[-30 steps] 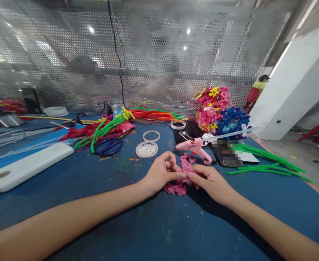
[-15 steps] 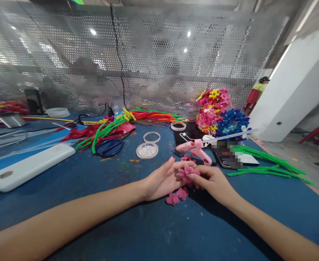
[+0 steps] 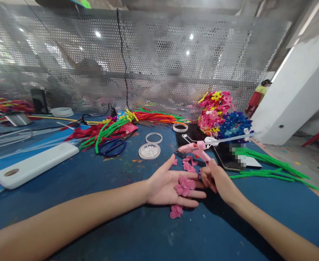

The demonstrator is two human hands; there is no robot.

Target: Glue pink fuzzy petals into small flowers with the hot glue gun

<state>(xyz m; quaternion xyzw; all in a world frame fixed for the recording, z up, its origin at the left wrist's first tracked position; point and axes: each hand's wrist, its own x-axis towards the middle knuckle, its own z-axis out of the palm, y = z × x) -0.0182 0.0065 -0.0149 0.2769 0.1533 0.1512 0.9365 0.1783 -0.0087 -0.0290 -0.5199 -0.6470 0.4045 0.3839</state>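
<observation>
My left hand (image 3: 165, 186) lies palm up with its fingers spread. A pink fuzzy flower (image 3: 185, 186) rests loosely across those fingers. Curled fingers of my right hand (image 3: 219, 181) close at the handle end of a pink hot glue gun (image 3: 194, 148), which has a long clear glue stick in its back. The exact grip is partly hidden by the hand itself. More pink petal pieces (image 3: 189, 165) lie just beyond my left fingertips, and another pink flower (image 3: 176, 211) sits on the blue table below that hand.
A round dish of white beads (image 3: 149, 151) stands beyond my left hand, near blue-handled scissors (image 3: 112, 148). A white oblong device (image 3: 37, 165) lies left. Phone (image 3: 228, 159), green pipe cleaners (image 3: 273, 172) and flower bunches (image 3: 216, 112) are at right. Perforated metal panel (image 3: 154, 65) stands behind.
My right hand has let go of the pink flower and moved right to the glue gun's handle. My left hand has opened flat, the flower lying on its fingers.
</observation>
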